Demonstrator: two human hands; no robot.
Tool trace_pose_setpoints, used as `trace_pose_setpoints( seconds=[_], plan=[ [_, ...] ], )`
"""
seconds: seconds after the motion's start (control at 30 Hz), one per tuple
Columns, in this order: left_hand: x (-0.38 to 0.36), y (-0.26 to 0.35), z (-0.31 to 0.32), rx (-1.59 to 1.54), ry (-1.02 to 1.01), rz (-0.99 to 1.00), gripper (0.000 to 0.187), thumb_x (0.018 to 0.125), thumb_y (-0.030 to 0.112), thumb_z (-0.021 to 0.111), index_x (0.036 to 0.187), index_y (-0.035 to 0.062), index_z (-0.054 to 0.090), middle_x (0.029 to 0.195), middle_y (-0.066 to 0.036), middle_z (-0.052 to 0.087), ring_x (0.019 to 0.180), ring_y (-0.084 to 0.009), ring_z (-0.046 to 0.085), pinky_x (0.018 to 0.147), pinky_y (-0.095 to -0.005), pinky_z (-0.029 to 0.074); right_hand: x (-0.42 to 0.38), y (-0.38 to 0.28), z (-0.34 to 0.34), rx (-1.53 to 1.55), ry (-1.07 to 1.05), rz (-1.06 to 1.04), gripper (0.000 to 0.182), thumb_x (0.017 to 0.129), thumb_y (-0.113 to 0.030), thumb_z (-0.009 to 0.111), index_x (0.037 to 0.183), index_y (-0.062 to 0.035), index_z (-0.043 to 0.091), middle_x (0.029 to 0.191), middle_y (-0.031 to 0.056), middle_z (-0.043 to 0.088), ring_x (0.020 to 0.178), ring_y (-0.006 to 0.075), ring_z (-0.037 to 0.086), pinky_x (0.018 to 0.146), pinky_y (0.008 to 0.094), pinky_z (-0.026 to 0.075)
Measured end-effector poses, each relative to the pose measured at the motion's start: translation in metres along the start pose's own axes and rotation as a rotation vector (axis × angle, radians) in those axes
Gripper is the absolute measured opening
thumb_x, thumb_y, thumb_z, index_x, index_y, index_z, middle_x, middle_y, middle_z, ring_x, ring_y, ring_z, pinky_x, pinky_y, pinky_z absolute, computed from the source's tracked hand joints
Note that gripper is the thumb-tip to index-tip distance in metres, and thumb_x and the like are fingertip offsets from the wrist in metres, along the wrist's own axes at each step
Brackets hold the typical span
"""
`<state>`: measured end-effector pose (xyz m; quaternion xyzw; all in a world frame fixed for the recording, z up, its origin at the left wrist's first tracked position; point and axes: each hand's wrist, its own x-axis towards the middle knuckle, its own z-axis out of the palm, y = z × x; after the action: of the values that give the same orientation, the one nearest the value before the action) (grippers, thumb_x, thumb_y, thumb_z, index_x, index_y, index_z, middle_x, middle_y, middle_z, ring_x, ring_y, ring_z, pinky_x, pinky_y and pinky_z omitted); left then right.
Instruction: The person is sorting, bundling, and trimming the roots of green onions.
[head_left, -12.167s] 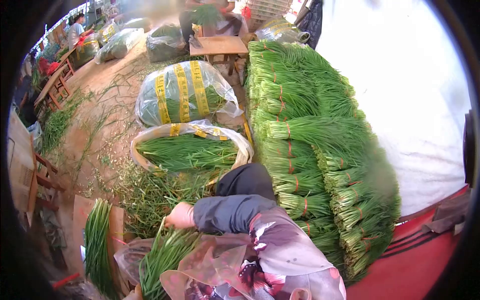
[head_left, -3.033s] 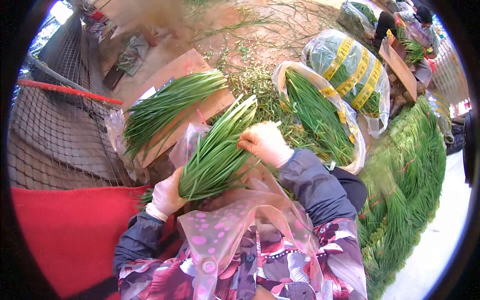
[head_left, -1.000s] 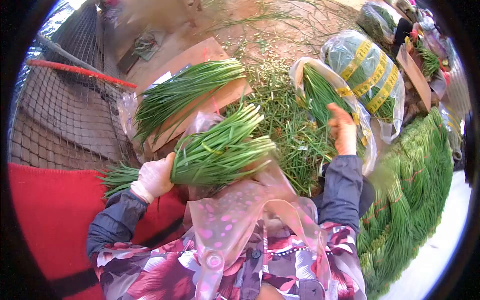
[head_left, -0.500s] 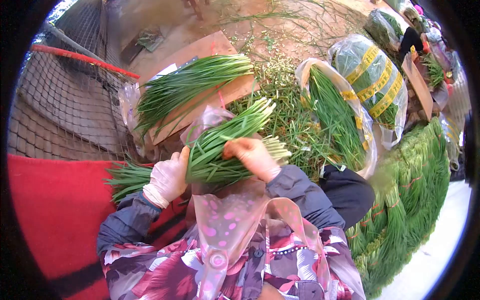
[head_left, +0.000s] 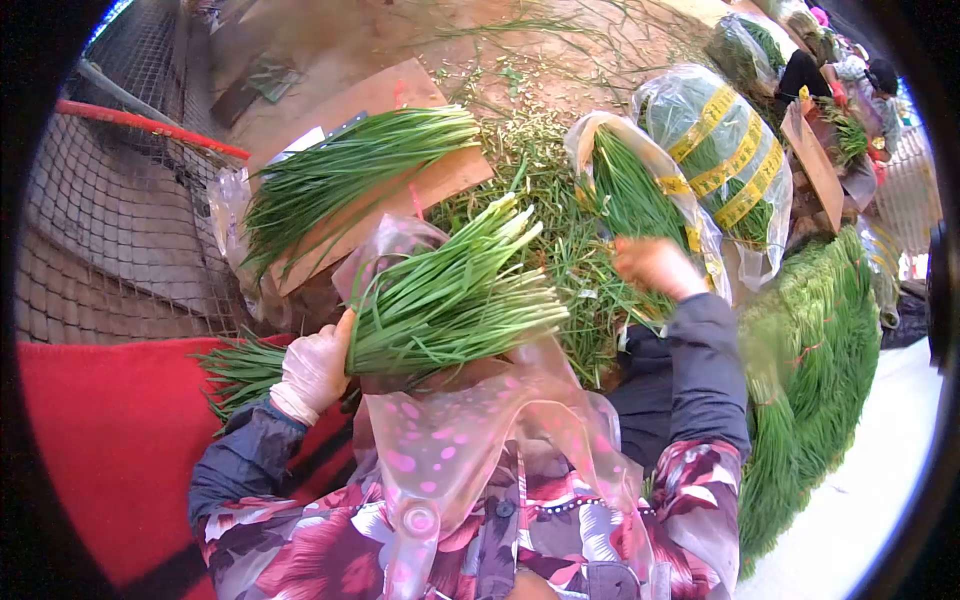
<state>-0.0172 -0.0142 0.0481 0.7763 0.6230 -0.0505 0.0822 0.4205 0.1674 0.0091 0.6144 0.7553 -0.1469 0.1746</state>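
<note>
My left hand [head_left: 312, 372], in a pale thin glove, is closed around the leafy end of a bunch of garlic chives [head_left: 450, 290]. The bunch lies across my lap over a clear apron with pink spots [head_left: 440, 440], its pale cut ends fanned toward the right. My right hand [head_left: 658, 268] is apart from the bunch, out over the heap of loose green trimmings [head_left: 570, 255]. Motion blurs its fingers, and I cannot tell whether they hold anything. More chives [head_left: 240, 375] stick out beneath my left wrist.
Ahead, another chive bunch [head_left: 350, 170] lies on a wooden board [head_left: 450, 180]. Plastic bags of chives [head_left: 715, 150] stand ahead right, tied bundles [head_left: 810, 380] at my right. A net fence [head_left: 110, 210] with a red pole [head_left: 150, 122] borders the left. Another person [head_left: 880, 90] sits far right.
My right hand has left the bunch and swung right, over the trimmings. The bunch's stems have spread more loosely, while my left hand keeps its grip. The view has shifted slightly.
</note>
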Motion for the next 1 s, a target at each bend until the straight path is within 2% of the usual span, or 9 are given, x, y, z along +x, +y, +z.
trace_pose_setpoints(
  seconds=[0.07, 0.17, 0.3, 0.43, 0.67, 0.77, 0.83, 0.9, 1.0],
  plan=[
    [0.001, 0.0, 0.004, 0.013, 0.015, 0.003, 0.069, 0.065, 0.01, 0.068, 0.13, 0.0021, 0.044, 0.078, -0.013, 0.058, 0.066, -0.0288, 0.063, 0.057, -0.04, 0.049, 0.004, -0.03, 0.0, 0.759, 0.335, -0.072, 0.073, 0.071, -0.042, 0.078, 0.128, -0.0036, 0.055, 0.116, 0.0227, 0.062, 0.109, 0.0317, 0.061, 0.096, 0.0375, 0.045],
    [0.0, 0.003, 0.0, 0.061, -0.004, 0.031, 0.066, 0.066, 0.009, 0.067, 0.129, 0.0026, 0.046, 0.078, -0.011, 0.056, 0.064, -0.0276, 0.062, 0.057, -0.0394, 0.048, 0.002, -0.102, -0.032, 0.465, 0.618, -0.524, 0.083, 0.058, -0.044, 0.084, 0.124, -0.0013, 0.056, 0.112, 0.0173, 0.064, 0.112, 0.039, 0.056, 0.101, 0.0478, 0.039],
    [0.003, 0.006, -0.001, 0.116, -0.029, 0.035, 0.066, 0.065, 0.01, 0.069, 0.128, 0.003, 0.047, 0.077, -0.01, 0.056, 0.065, -0.0261, 0.061, 0.057, -0.0382, 0.047, 0.03, -0.169, 0.018, 0.479, 0.485, -0.848, 0.015, 0.084, -0.027, 0.067, 0.094, -0.0165, 0.07, 0.101, 0.0022, 0.068, 0.103, 0.0306, 0.058, 0.107, 0.0542, 0.026],
    [0.001, 0.001, 0.003, 0.075, -0.027, 0.049, 0.069, 0.063, 0.012, 0.071, 0.128, 0.0024, 0.048, 0.079, -0.009, 0.056, 0.066, -0.0262, 0.061, 0.058, -0.0383, 0.047, 0.034, -0.152, 0.003, 1.906, 0.09, -0.29, 0.018, 0.09, -0.019, 0.061, 0.1, -0.0046, 0.066, 0.073, 0.0001, 0.062, 0.058, 0.0116, 0.055, 0.062, 0.0283, 0.048],
    [0.001, -0.01, 0.019, 0.017, 0.031, 0.06, 0.067, 0.064, 0.011, 0.069, 0.126, 0.001, 0.048, 0.08, -0.01, 0.057, 0.068, -0.0276, 0.061, 0.058, -0.0389, 0.047, 0.067, 0.02, -0.01, 2.418, 0.657, 0.039, 0.023, 0.087, -0.015, 0.061, 0.108, -0.0056, 0.058, 0.059, -0.0062, 0.041, 0.045, 0.0021, 0.025, 0.038, 0.0189, 0.017],
    [0.0, -0.013, 0.019, 0.007, 0.03, 0.057, 0.065, 0.065, 0.01, 0.068, 0.126, 0.0006, 0.048, 0.08, -0.011, 0.057, 0.067, -0.0279, 0.06, 0.058, -0.0393, 0.047, 0.112, 0.077, 0.07, 0.222, 0.096, -0.351, 0.063, 0.079, -0.031, 0.069, 0.131, -0.0022, 0.048, 0.106, 0.0157, 0.067, 0.079, 0.026, 0.067, 0.072, 0.0391, 0.054],
    [0.002, -0.014, 0.02, -0.012, 0.038, 0.087, 0.064, 0.065, 0.01, 0.067, 0.126, 0.0003, 0.048, 0.08, -0.01, 0.057, 0.068, -0.0285, 0.06, 0.058, -0.039, 0.046, 0.06, -0.001, -0.011, 0.213, -0.044, -0.047, 0.101, 0.067, -0.043, 0.077, 0.147, -0.0047, 0.028, 0.14, 0.0246, 0.043, 0.132, 0.032, 0.042, 0.108, 0.0361, 0.034],
    [0.005, -0.013, 0.023, -0.026, 0.029, 0.066, 0.065, 0.065, 0.01, 0.068, 0.127, 0.0008, 0.047, 0.08, -0.011, 0.057, 0.067, -0.0295, 0.06, 0.058, -0.0396, 0.047, 0.064, -0.033, -0.017, 1.164, 0.01, -0.307, 0.101, 0.075, -0.041, 0.076, 0.148, -0.0015, 0.019, 0.144, 0.0236, 0.039, 0.133, 0.0314, 0.04, 0.109, 0.0354, 0.033],
    [0.004, -0.012, 0.018, -0.114, 0.011, 0.045, 0.068, 0.065, 0.01, 0.069, 0.128, 0.0027, 0.047, 0.08, -0.013, 0.058, 0.068, -0.0322, 0.061, 0.059, -0.0412, 0.048, 0.058, -0.096, -0.015, 0.974, -0.136, -0.47, 0.095, 0.081, -0.033, 0.072, 0.15, -0.0044, 0.014, 0.14, 0.0211, 0.045, 0.122, 0.0272, 0.048, 0.103, 0.0321, 0.036]
  ],
)
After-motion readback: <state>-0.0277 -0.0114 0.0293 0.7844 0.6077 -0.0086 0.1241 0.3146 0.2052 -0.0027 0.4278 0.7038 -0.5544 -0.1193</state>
